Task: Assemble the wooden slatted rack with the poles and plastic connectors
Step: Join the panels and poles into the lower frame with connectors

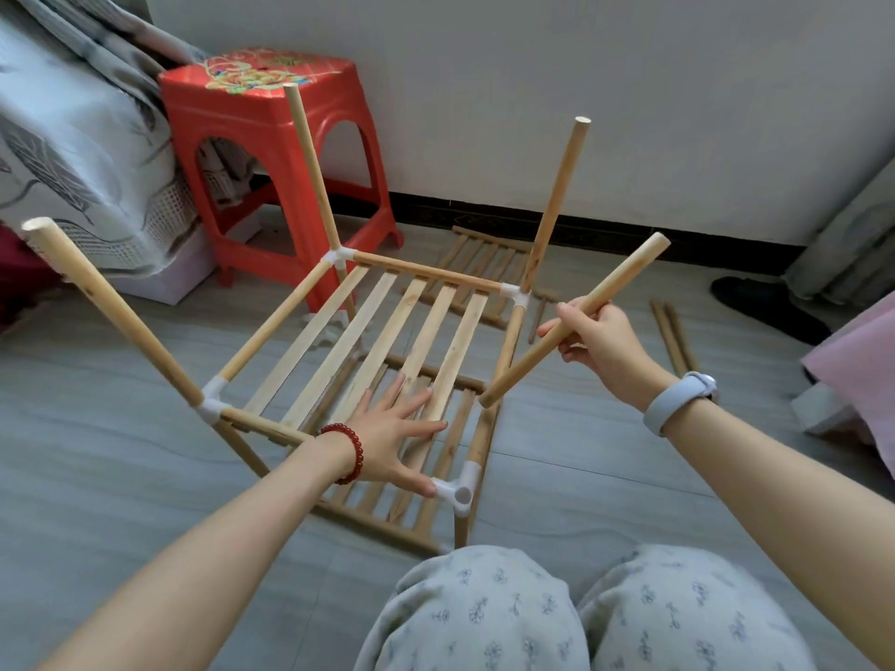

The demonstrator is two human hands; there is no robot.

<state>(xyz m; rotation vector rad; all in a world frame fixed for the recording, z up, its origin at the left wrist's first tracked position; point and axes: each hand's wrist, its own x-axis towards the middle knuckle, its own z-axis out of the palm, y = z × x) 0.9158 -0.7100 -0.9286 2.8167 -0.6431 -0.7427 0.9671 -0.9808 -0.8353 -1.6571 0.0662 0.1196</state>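
The rack point(368, 331) stands on the floor point(97, 452) before your knees, three poles rising from its white corner connectors. Your left hand point(392, 438) lies flat on the slats, fingers spread, thumb touching the near connector point(457, 491), whose socket is empty. Your right hand point(600, 346) grips a loose pole point(576, 319), tilted above that corner.

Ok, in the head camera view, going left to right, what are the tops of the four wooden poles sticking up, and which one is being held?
Near-left upright pole → far-left upright pole, in front of the red stool → far-right upright pole → loose pole, which the right hand grips.
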